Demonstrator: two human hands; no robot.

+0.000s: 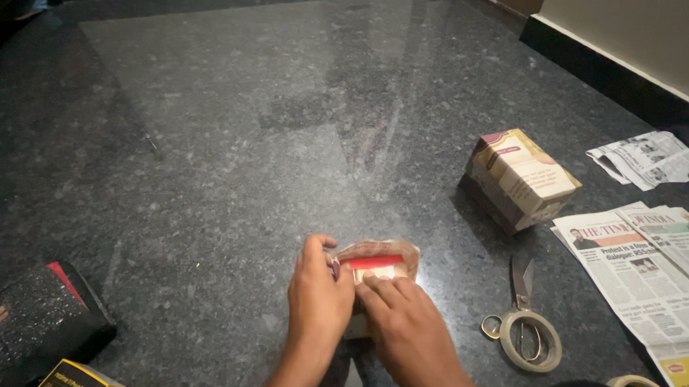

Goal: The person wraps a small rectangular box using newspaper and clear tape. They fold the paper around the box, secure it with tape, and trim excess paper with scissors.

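Note:
A small flat packet (378,261), beige with a red stripe, lies on the dark granite floor (286,123) just in front of me. My left hand (319,296) presses down on its left end, fingers curled over the edge. My right hand (401,314) lies across its near part, with the fingertips flat on the white patch under the red stripe. Much of the packet is hidden under both hands.
A cream and maroon carton (519,179) rests tilted to the right. Scissors (521,299) lie beside a tape roll (531,341). Newspaper sheets (647,273) and a torn piece (645,158) cover the right side. A black foam block (27,323) sits at lower left.

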